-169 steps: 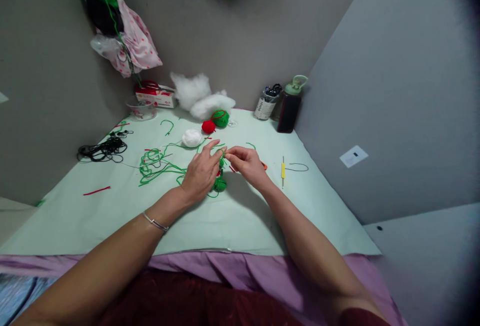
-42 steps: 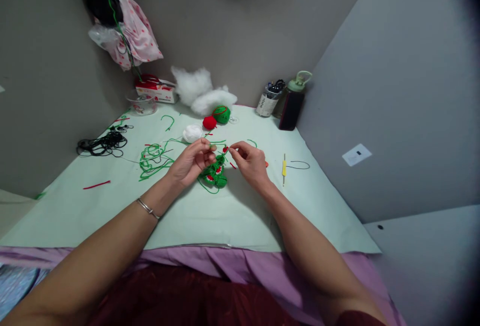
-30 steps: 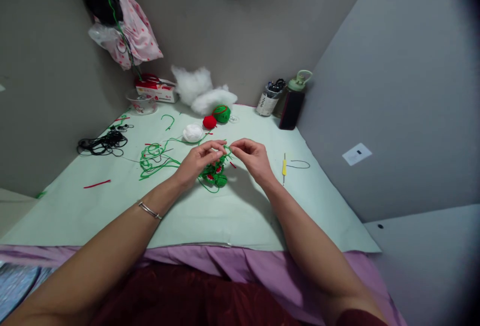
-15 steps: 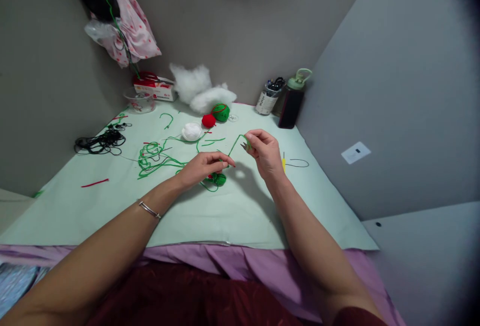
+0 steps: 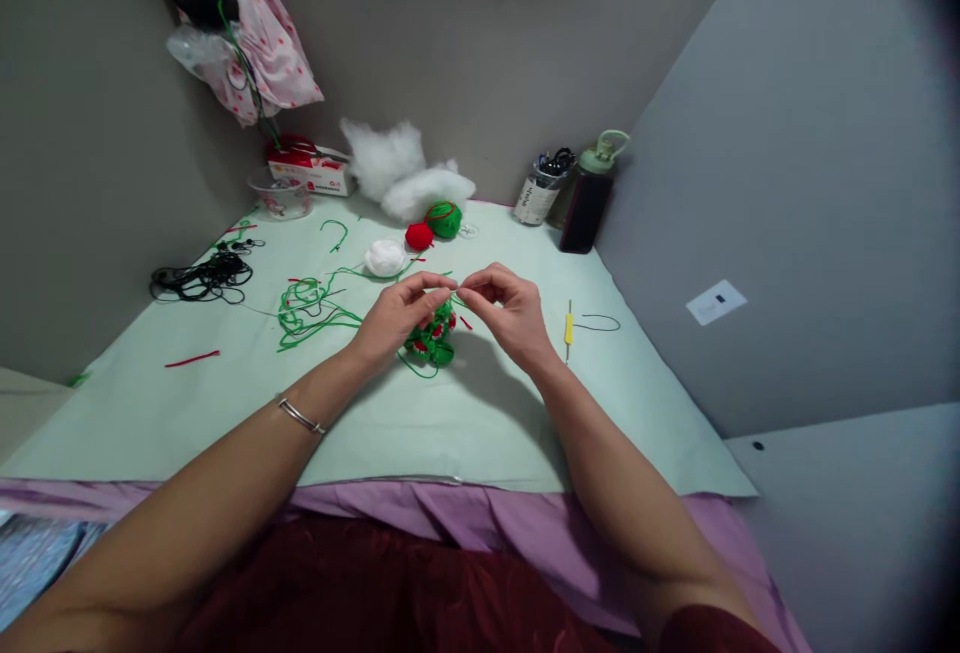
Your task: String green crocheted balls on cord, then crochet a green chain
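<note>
My left hand [image 5: 401,316] and my right hand [image 5: 508,313] meet fingertip to fingertip above the table, both pinched. A short bit of green yarn [image 5: 457,299] shows at the fingertips between them. Just below lies a small green crocheted piece [image 5: 441,355] with red and white parts, partly hidden behind my left hand. A tangle of green yarn [image 5: 300,318] spreads to the left of my left hand. To the right of my right hand lies a yellow-handled hook [image 5: 568,329]. Whether a metal tool is still inside my right hand cannot be seen.
A white yarn ball [image 5: 385,258], a red one [image 5: 419,236] and a green one [image 5: 444,221] sit mid-table, with white stuffing [image 5: 427,193] behind. Black cable [image 5: 202,280] lies left. A dark bottle [image 5: 586,208] and pen holder [image 5: 536,195] stand back right.
My right hand has moved left to meet my left hand, which has closed from spread fingers to a pinch. The pointed metal tips at my right fingers no longer show. The crocheted piece is more visible.
</note>
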Motion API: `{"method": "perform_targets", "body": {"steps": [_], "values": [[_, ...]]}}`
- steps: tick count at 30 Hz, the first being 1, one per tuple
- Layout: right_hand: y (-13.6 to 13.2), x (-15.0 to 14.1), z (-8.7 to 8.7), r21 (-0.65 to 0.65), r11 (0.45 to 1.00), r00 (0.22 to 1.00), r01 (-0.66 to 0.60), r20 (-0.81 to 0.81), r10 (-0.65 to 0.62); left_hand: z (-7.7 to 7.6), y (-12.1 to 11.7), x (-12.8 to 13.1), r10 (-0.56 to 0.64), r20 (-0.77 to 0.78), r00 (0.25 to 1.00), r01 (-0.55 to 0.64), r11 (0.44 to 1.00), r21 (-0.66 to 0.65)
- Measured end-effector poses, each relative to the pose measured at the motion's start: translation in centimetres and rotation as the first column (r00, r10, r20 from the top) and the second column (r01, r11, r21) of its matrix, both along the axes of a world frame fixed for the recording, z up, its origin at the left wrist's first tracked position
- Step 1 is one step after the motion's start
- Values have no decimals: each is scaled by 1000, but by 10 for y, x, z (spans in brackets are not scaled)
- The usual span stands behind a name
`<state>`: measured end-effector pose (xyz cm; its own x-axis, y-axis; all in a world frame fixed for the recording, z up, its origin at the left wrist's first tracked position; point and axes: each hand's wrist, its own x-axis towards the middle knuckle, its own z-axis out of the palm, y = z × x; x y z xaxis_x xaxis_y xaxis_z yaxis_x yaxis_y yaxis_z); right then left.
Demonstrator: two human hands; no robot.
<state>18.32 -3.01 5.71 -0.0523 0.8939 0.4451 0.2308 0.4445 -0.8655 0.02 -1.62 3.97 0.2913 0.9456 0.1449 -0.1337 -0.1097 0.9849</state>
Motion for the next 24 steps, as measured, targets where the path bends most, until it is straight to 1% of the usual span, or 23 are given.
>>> {"method": "perform_targets", "body": {"steps": [2,4,10,14,16,18,20,22,24], "values": [[-2,-2,-1,22,1000,999,6,44,-7,-2,-2,1,-57,-27,998,57,998,-17],[-2,-2,-1,-3,1000,1000,-11,17,11,-5,-2,1,-96,-44,994,95,995,-36],[3,0,2,-127,986,975,-112,-205,84,-7,-1,-1,-253,-68,965,247,965,-90],[4,2,4,-238,940,933,-246,-321,163,-7,-2,1,-296,3,955,295,951,-96],[5,4,4,-276,915,906,-295,-385,176,-7,-3,3,-318,11,948,317,942,-112],[7,6,4,-295,907,893,-302,-421,160,-6,-3,3,-330,-11,944,325,937,-130],[9,9,4,-297,914,891,-277,-435,129,-5,-3,3,-320,-32,947,313,940,-137],[11,12,4,-291,924,887,-246,-453,94,-3,-1,1,-275,-46,960,267,955,-128],[13,16,5,-279,935,869,-218,-492,56,-1,2,-2,-186,-74,980,179,980,-91]]}}
